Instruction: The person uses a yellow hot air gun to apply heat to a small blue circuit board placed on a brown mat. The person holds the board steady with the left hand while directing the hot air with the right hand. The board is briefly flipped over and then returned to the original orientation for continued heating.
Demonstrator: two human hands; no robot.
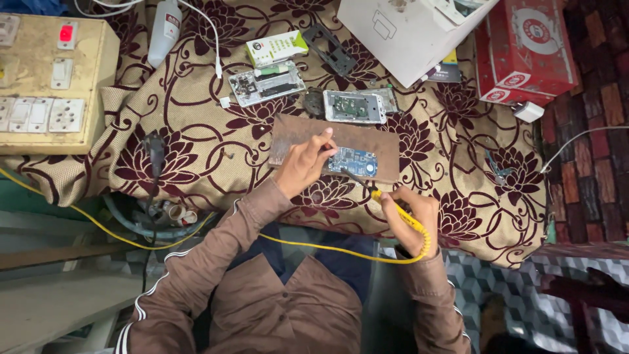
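blue circuit board (352, 162): on brown wooden slab (386, 152), mid-table. left hand (303, 164): fingers curled, pressing board's left edge. right hand (409, 219): fingers pinching yellow soldering iron (393, 208), tip at board's near-right corner.

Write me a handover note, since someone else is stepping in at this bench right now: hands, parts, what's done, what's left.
Right hand: grips the yellow soldering iron, tip on the blue circuit board.
Left hand: steadies the board, fingers pinching a thin wire or rod.
Board lies on the brown wooden plate on the patterned cloth.
Two opened phones lie beyond the plate.
Done: phones opened, board out.
Left: apparently finishing the joint; its state is too small to judge.
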